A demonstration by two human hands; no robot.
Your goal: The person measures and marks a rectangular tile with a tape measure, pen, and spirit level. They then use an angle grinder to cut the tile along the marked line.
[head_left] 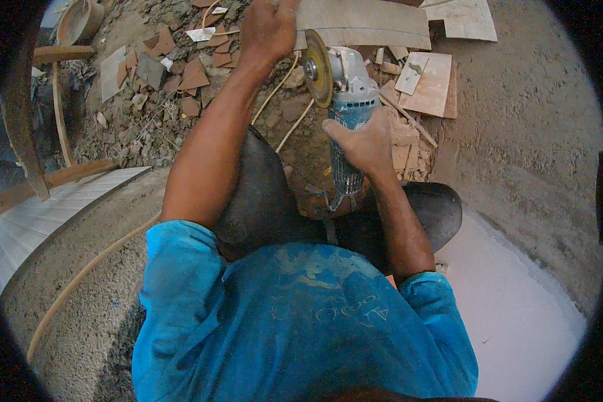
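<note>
My right hand [365, 137] is wrapped round the blue body of a dusty angle grinder [350, 124], thumb across its top. The grinder's yellowish cutting disc [319, 69] faces left, its upper rim at the near edge of a grey tile [365, 25]. A thin line runs lengthwise along that tile. At the top of the view, my left hand [268, 30] is closed at the tile's left end. The frame's edge cuts off part of its fingers. Whether the disc touches the tile or is spinning, I cannot tell.
Broken reddish tile pieces [194, 75] litter the dirt to the left. Pale tiles [427, 84] lie on the right. A cable [90, 268] crosses the ground at lower left, near a corrugated sheet [60, 211] and wooden poles [60, 114]. A round basin [80, 23] stands far left.
</note>
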